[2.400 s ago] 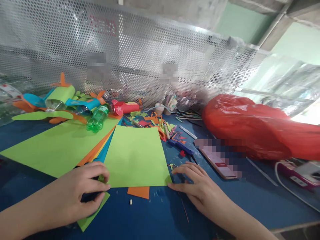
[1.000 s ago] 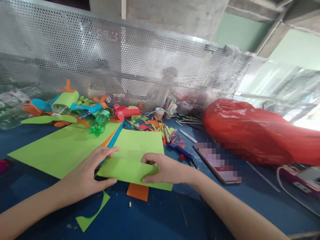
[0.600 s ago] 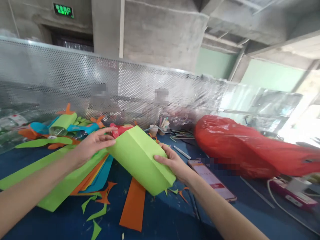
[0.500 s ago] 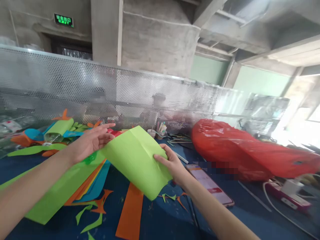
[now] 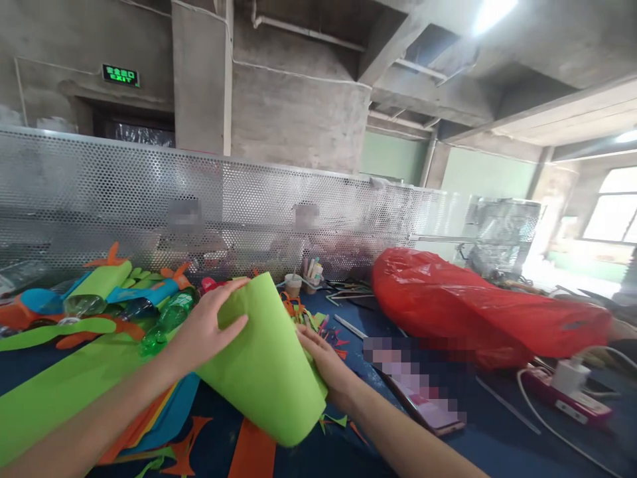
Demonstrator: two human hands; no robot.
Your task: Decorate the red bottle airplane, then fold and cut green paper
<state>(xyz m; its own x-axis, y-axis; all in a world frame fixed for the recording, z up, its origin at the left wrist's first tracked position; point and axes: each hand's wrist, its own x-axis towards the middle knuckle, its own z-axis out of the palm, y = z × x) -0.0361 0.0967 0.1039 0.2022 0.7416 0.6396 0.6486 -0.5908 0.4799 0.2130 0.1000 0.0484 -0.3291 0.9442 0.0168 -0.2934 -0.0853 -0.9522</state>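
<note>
A light-green paper sheet [image 5: 271, 358], bent into a curve, is held up over the blue table between my two hands. My left hand [image 5: 209, 328] is at its upper left edge, thumb and fingers closing on the curled side. My right hand [image 5: 328, 372] grips the right edge, with some fingers hidden behind the sheet. Below it lies an orange paper strip [image 5: 253, 451]. Under my left forearm are a long green sheet [image 5: 64, 392] and stacked blue sheets [image 5: 172, 411]. A green plastic bottle [image 5: 166, 318] lies behind my left wrist.
Bottles wrapped in coloured paper [image 5: 99, 289] crowd the left. Orange scraps [image 5: 186, 448] lie in front. A phone [image 5: 418, 392], a red plastic bag [image 5: 448, 302] and a power strip [image 5: 567, 398] with a white cable are on the right. A perforated metal screen [image 5: 279, 199] stands behind, with people beyond.
My left hand has moved from spread fingers beside the sheet onto its edge. The sheet is now curled more and stands steeper. The view has tilted up, and the green bottle shows more.
</note>
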